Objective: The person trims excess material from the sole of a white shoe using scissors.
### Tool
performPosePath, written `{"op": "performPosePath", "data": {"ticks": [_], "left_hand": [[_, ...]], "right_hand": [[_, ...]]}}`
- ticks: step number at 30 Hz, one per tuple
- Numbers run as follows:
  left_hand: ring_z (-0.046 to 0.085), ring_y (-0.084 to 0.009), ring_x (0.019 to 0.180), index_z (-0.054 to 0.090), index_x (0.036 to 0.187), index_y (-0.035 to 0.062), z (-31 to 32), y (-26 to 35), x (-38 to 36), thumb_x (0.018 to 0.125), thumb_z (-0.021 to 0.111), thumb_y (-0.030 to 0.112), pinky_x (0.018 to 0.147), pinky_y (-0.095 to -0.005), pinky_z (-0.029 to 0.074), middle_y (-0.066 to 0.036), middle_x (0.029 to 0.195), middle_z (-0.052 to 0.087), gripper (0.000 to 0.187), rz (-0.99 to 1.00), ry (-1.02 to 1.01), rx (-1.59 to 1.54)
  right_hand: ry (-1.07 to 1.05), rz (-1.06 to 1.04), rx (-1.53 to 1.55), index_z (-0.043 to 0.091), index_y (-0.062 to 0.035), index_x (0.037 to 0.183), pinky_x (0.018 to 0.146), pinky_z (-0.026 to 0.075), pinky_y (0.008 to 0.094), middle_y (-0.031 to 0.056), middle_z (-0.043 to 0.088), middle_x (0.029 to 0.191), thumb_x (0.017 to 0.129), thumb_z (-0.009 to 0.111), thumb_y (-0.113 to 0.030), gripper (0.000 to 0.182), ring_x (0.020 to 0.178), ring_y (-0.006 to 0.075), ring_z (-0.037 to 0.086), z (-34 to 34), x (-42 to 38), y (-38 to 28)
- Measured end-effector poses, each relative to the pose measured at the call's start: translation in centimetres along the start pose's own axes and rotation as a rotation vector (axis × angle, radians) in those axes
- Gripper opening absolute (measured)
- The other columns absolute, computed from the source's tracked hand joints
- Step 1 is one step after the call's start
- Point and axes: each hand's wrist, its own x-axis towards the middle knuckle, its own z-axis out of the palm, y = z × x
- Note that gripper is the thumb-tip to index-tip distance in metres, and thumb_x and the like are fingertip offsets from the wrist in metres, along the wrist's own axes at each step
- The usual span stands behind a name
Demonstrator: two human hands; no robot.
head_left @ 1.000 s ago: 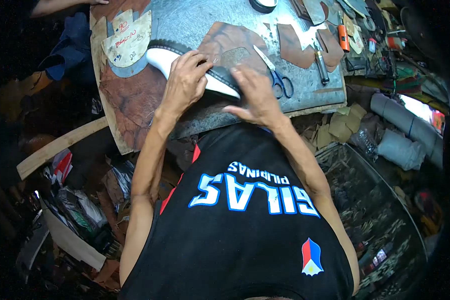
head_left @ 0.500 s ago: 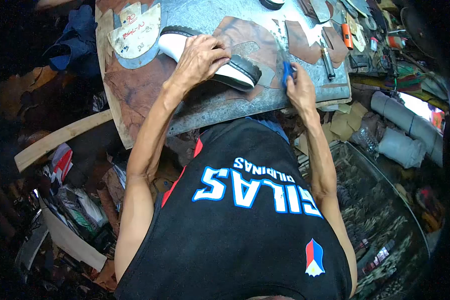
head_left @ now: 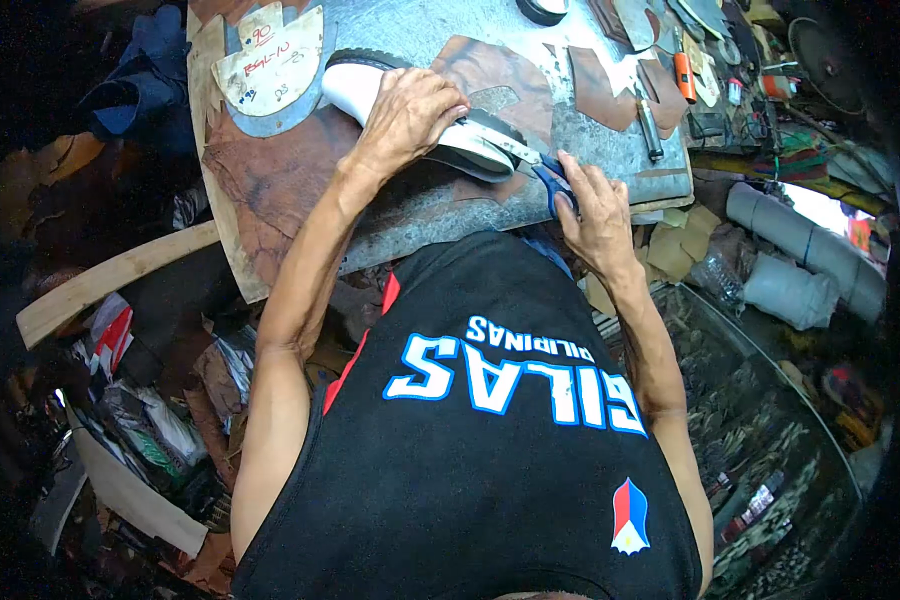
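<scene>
A white shoe with a dark sole edge lies on its side on the metal-topped table. My left hand is wrapped over the middle of the shoe and holds it. In my right hand are blue-handled scissors, their blades pointing left across the shoe's sole edge near my left fingertips. Whether the blades touch the shoe is hard to tell. Brown leather pieces lie under and behind the shoe.
A marked pattern piece lies at the table's back left. Cut brown leather, a slim tool and an orange object lie to the right. Another shoe shows at the top edge. A wooden strip juts out left.
My right hand has brought the scissors left and turned them, so the blades now lie over the shoe instead of pointing away. My left hand still holds the shoe.
</scene>
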Motion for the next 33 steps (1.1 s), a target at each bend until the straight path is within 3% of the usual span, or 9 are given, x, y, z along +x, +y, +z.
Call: {"op": "performPosePath", "data": {"ticks": [19, 33], "left_hand": [[0.059, -0.0227, 0.095, 0.069, 0.093, 0.0099, 0.0, 0.0, 0.1, 0.086, 0.066, 0.027, 0.084, -0.0383, 0.038, -0.004, 0.093, 0.065, 0.019, 0.027, 0.032, -0.016], [0.058, -0.0205, 0.099, 0.07, 0.095, 0.0122, 0.4, 0.1, 0.1, 0.087, 0.062, 0.026, 0.088, -0.0394, 0.036, -0.002, 0.092, 0.065, 0.018, -0.015, 0.024, 0.001]], "right_hand": [[-0.142, 0.105, -0.059, 0.052, -0.0166, 0.128, 0.07, 0.046, 0.0437, 0.0128, 0.055, 0.092, 0.083, 0.065, -0.013, 0.047, 0.076, 0.0333, 0.057, -0.2, 1.3, -0.7], [-0.187, 0.115, 0.046, 0.049, -0.0153, 0.129, 0.072, 0.048, 0.0466, 0.0164, 0.059, 0.093, 0.083, 0.064, -0.013, 0.048, 0.08, 0.0387, 0.059, 0.1, 1.4, 0.9]]}}
